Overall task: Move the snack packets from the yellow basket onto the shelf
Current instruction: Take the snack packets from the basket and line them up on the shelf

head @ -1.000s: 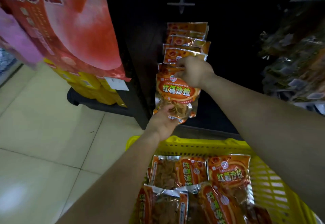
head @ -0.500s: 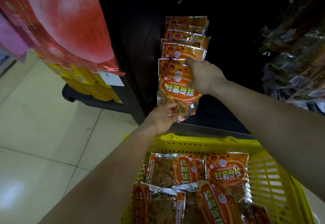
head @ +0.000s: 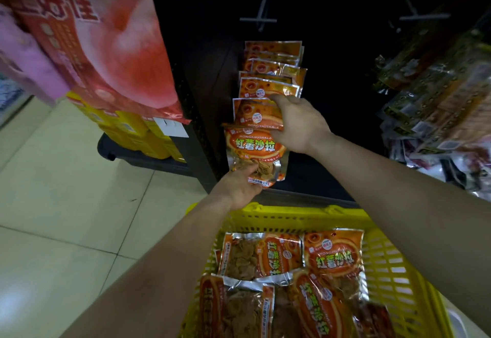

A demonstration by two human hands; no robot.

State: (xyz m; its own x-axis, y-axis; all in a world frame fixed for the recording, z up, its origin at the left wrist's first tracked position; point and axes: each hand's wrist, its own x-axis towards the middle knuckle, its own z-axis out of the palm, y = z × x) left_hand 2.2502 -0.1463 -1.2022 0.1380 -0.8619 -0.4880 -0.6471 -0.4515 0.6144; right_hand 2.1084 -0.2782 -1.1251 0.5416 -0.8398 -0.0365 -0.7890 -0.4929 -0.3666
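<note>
Right now I am holding the front packet [head: 255, 149] upright on the shelf [head: 313, 175], just beyond the far rim of the yellow basket [head: 292, 216]. My left hand [head: 239, 186] is pinching its bottom edge, fingers curled under it. My right hand [head: 297, 122] is gripping its top right corner, thumb lying across the front. Farther beyond the basket, a row of packets [head: 271, 72] is standing behind it. Inside the basket, more snack packets [head: 332, 258] are lying flat.
</note>
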